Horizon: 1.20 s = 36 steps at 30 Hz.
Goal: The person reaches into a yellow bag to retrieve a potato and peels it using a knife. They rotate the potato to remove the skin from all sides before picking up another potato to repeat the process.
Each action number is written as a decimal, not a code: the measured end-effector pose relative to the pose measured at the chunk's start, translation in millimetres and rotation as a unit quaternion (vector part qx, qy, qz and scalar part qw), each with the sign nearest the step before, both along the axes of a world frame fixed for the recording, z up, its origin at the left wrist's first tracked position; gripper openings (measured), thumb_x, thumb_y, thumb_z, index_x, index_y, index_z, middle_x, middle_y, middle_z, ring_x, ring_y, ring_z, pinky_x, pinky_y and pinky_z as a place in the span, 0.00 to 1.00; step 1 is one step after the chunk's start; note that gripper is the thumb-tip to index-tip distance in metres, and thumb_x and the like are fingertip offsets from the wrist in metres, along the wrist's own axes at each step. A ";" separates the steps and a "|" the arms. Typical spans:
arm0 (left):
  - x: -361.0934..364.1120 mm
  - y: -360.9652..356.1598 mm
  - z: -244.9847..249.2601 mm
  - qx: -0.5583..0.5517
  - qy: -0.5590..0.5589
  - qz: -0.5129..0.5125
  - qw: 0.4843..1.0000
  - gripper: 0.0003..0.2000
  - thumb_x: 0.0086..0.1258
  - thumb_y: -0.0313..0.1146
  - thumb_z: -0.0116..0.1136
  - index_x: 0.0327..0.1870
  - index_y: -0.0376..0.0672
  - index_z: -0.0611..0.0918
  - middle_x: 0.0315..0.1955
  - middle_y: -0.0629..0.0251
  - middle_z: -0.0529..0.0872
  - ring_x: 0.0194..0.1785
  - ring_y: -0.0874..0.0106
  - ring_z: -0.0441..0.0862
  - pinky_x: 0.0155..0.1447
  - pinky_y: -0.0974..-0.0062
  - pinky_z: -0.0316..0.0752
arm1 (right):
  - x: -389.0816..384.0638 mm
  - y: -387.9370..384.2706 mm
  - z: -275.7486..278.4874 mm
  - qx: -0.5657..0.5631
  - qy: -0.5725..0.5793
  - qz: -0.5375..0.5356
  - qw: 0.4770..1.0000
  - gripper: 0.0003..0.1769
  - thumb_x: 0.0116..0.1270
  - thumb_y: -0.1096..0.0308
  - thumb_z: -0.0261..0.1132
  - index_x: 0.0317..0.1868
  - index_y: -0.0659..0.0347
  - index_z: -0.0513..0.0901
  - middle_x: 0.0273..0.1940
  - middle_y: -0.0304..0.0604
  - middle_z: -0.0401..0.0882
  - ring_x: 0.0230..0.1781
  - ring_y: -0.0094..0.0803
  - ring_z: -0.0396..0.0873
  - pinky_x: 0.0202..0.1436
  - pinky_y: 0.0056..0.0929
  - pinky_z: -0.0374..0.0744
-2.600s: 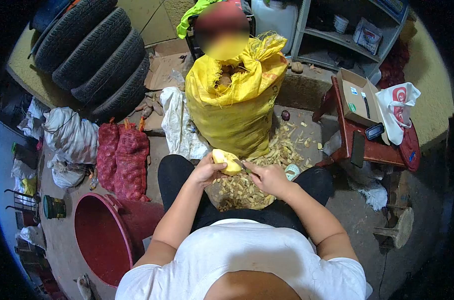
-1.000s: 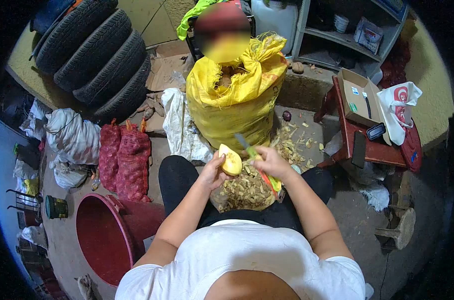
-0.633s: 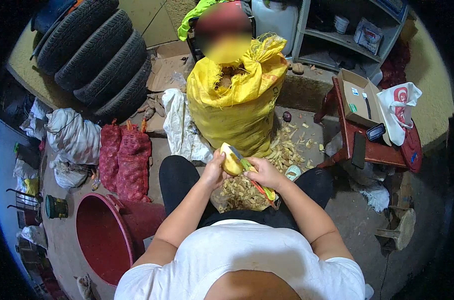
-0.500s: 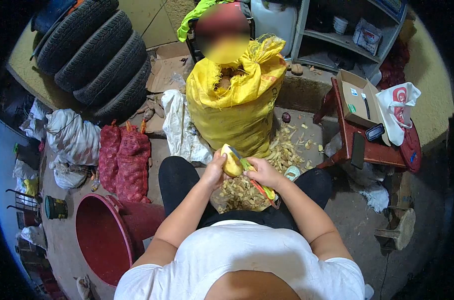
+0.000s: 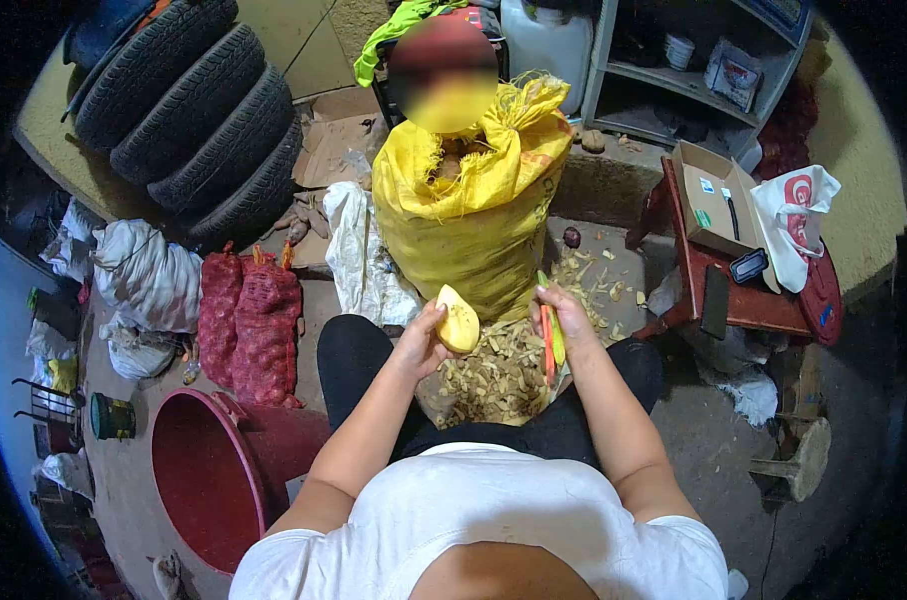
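Note:
In my left hand (image 5: 421, 343) is a pale yellow peeled potato (image 5: 459, 322), gripped at its left side with the fingers closed around it. My right hand (image 5: 568, 312), to the right and apart from the potato, is closed on a slim knife with green and orange-red parts (image 5: 557, 345). Its blade cannot be made out clearly now. Below both hands, between my knees, lies a heap of peelings (image 5: 494, 385). Just beyond them stands a big yellow sack (image 5: 464, 240), its top open on brownish contents that look like potatoes.
A red tub (image 5: 209, 480) lies tipped at my left, near red mesh bags (image 5: 264, 325) and white sacks (image 5: 149, 270). Tyres (image 5: 189, 120) are stacked behind. On my right, a red stool (image 5: 764, 305) bears a cardboard box (image 5: 709, 205). A person sits beyond the yellow sack.
My hands have moved apart. The right hand took the knife off the potato and moved right, turning it more upright. The left hand still holds the potato, now turned and in fuller view.

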<state>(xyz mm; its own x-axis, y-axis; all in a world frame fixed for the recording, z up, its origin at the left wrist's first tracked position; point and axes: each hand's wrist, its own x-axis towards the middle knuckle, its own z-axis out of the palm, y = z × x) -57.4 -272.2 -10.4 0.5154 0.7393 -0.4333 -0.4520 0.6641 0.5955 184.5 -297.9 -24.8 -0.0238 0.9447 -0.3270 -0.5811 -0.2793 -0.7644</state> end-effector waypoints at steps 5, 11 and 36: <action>-4.3 -7.0 2.3 0.134 0.054 -0.090 0.985 0.39 0.51 0.24 0.60 0.66 0.43 0.55 0.53 0.60 0.71 0.55 0.65 0.73 0.54 0.60 0.73 | 4.9 12.0 -45.5 -0.144 -0.011 -0.068 0.987 0.08 0.64 0.63 0.59 0.33 0.58 0.73 0.21 0.40 0.75 0.15 0.28 0.73 0.18 0.25 0.73; 5.5 -15.8 0.2 0.175 0.126 -0.140 0.966 0.43 0.46 0.19 0.62 0.66 0.42 0.54 0.51 0.62 0.72 0.51 0.68 0.74 0.48 0.69 0.76 | -10.1 17.0 -4.0 -0.067 -0.119 -0.118 0.984 0.14 0.64 0.68 0.57 0.46 0.67 0.72 0.30 0.40 0.74 0.25 0.28 0.74 0.26 0.28 0.75; -264.2 -30.5 106.9 0.237 0.571 0.312 0.722 0.23 0.58 0.31 0.61 0.56 0.40 0.70 0.44 0.62 0.77 0.42 0.71 0.77 0.46 0.74 0.74 | 41.2 47.3 -54.0 -0.177 0.007 -0.157 0.971 0.10 0.64 0.61 0.57 0.33 0.60 0.72 0.22 0.40 0.71 0.17 0.36 0.72 0.18 0.37 0.75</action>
